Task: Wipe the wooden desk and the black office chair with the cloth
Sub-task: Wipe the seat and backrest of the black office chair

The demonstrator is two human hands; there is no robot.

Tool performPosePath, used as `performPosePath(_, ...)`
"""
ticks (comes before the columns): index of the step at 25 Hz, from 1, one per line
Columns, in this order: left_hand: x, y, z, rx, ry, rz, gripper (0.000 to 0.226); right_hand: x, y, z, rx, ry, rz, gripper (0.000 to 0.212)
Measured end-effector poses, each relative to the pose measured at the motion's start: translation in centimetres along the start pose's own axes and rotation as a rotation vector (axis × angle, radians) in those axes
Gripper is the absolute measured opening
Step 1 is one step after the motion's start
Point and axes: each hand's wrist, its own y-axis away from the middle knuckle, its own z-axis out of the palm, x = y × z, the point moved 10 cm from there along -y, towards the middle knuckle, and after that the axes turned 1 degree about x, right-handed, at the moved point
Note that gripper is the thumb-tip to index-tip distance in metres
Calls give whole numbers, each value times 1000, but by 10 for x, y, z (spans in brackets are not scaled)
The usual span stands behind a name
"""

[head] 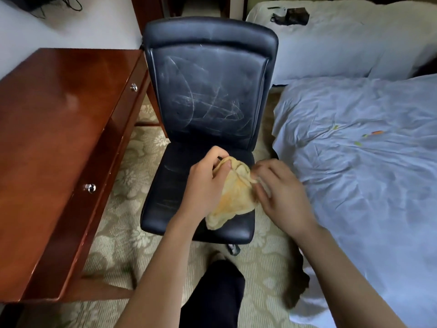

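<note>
My left hand [208, 183]: fingers curled over the top edge of the cloth [233, 192], thumb against it, gripping.
My right hand [281, 192]: blurred; fingertips pinch a rolled edge on the cloth's 3 o'clock side.
Cloth: yellow and bunched, held between both hands over the seat of the black chair [208, 91]; I cannot tell whether its lower corner touches the seat.
Cloth's long axis: runs from 1 o'clock down to 7 o'clock, with the loose corner pointing at the seat's front edge.
Chair: faces me, pale smear marks across the backrest.
Desk [54, 138]: at the chair's 9 o'clock, its long front edge running alongside the seat with a strip of patterned carpet [132, 209] between them.
Bed [366, 162]: at the chair's 3 o'clock, its near corner just beside the seat and my right hand.
Open room: carpet at 6 o'clock, where my dark-trousered leg [212, 294] stands.
Drawers: two in the desk front, both closed, each with a shiny knob [90, 188]; their contents are hidden.
</note>
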Motion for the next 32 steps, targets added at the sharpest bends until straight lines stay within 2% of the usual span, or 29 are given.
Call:
performPosePath(1, -10, -14, 4, 9, -9, -22, 12, 7, -8, 13, -55, 9, -44, 23)
performPosePath(3, -36, -50, 12, 47, 17, -94, 14, 41, -32, 42, -185, -101, 12, 32)
performPosePath(5, -59, -80, 19, 69, 77, -189, 12, 79, -52, 66, -284, -309, 200, 41)
performPosePath(8, -82, -124, 26, 69, 110, -270, 10, 127, -74, 104, -326, -526, 446, 69)
performPosePath(11, -106, -153, 15, 110, 86, -322, 10, 140, -101, 145, -361, -537, 469, 91)
performPosePath(13, -117, -158, 1, 151, 74, -365, 10, 132, -113, 161, -366, -573, 462, 94)
performPosePath(16, -144, -164, -27, 306, 87, -473, 11, 116, -143, 189, -374, -641, 360, 81)
performPosePath(18, -158, -162, -38, 404, 68, -533, 10, 109, -151, 209, -441, -658, 268, 80)
performPosePath(22, -173, -149, -29, 568, -11, -649, 18, 116, -141, 254, -755, -698, 162, 88)
performPosePath(24, -181, -141, -10, 659, 2, -730, 19, 135, -139, 267, -867, -710, 74, 84)
performPosePath(27, -189, -125, 31, 817, 61, -817, 20, 165, -136, 286, -1006, -706, -34, 60)
performPosePath(32, -199, -86, 109, 997, 116, -872, 18, 203, -89, 315, -1157, -852, 52, 8)
